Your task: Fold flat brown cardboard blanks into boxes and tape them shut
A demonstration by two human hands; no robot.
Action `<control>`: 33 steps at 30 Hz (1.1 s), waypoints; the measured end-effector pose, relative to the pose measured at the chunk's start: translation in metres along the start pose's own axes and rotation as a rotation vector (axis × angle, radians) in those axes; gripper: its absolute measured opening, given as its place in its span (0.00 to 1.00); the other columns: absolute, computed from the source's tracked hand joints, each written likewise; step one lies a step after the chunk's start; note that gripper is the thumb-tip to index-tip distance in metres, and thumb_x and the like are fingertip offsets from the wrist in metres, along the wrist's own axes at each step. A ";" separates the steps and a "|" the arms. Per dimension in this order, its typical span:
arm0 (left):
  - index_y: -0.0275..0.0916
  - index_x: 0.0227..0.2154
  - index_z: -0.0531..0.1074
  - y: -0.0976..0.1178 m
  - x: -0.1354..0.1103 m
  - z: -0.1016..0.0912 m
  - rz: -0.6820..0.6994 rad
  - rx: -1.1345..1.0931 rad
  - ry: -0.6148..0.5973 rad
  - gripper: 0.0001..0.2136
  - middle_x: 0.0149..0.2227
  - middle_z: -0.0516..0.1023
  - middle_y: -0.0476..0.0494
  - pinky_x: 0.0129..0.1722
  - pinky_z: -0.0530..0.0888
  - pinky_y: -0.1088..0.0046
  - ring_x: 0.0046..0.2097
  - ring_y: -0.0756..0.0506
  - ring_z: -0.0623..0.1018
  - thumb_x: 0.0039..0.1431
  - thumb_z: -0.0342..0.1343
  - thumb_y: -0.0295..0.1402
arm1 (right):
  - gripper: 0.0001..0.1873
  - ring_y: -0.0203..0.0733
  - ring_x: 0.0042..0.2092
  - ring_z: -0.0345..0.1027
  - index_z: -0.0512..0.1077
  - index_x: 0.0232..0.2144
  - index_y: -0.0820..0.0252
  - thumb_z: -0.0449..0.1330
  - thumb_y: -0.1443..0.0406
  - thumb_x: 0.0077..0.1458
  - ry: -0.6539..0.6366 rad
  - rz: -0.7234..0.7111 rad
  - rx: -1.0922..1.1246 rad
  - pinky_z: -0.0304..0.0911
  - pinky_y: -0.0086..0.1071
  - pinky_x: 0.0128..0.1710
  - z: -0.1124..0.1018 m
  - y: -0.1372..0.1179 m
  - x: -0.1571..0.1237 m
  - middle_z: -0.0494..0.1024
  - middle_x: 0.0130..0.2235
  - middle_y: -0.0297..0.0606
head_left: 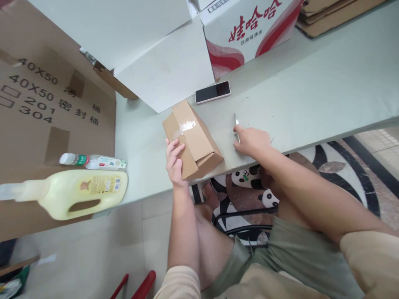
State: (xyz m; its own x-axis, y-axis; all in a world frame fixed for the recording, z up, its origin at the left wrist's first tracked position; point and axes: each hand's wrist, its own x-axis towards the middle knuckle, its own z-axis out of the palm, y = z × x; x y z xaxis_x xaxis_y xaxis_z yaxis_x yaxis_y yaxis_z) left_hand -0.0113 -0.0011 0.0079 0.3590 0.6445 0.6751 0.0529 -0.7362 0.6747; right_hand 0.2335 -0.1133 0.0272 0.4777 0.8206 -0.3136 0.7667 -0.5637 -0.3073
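Note:
A small brown cardboard box (193, 139), taped on top, lies at the near edge of the pale green table (311, 91). My left hand (174, 164) rests against the box's left side, fingers curled onto it. My right hand (251, 140) lies on the table to the right of the box, closed on a thin white blade-like tool (237, 124) whose tip points away from me.
A phone (213, 91) lies face up behind the box. A yellow jug (84, 193) and a small bottle (93, 162) lie at left on flat brown cardboard (46, 91). White boxes (162, 66) and a red-printed carton (249, 29) stand at the back.

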 end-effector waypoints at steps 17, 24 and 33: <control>0.42 0.49 0.76 0.021 -0.008 0.035 0.066 0.122 0.050 0.23 0.55 0.75 0.42 0.74 0.53 0.51 0.66 0.41 0.68 0.70 0.36 0.41 | 0.17 0.33 0.24 0.63 0.59 0.48 0.52 0.52 0.57 0.57 0.389 -0.111 1.368 0.51 0.28 0.21 0.011 -0.005 0.032 0.78 0.39 0.37; 0.40 0.50 0.73 0.038 -0.017 0.050 0.039 0.200 0.071 0.22 0.55 0.73 0.41 0.75 0.48 0.52 0.66 0.42 0.67 0.69 0.35 0.39 | 0.17 0.32 0.22 0.56 0.63 0.41 0.51 0.49 0.47 0.64 0.523 -0.501 1.492 0.51 0.29 0.20 -0.034 -0.032 -0.008 0.68 0.26 0.29; 0.43 0.53 0.72 0.051 -0.017 0.060 0.084 0.165 0.005 0.22 0.55 0.75 0.43 0.74 0.51 0.51 0.63 0.42 0.71 0.69 0.36 0.39 | 0.18 0.35 0.30 0.72 0.75 0.43 0.58 0.51 0.53 0.67 0.551 -0.717 0.947 0.65 0.30 0.32 -0.038 -0.059 -0.042 0.80 0.31 0.36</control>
State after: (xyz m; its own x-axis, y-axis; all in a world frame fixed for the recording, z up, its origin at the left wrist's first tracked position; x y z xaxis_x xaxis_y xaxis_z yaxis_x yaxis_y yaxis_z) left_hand 0.0410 -0.0617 0.0126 0.3635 0.5803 0.7287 0.1750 -0.8109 0.5584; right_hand 0.1846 -0.1114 0.0924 0.3765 0.7667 0.5200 0.4330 0.3506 -0.8304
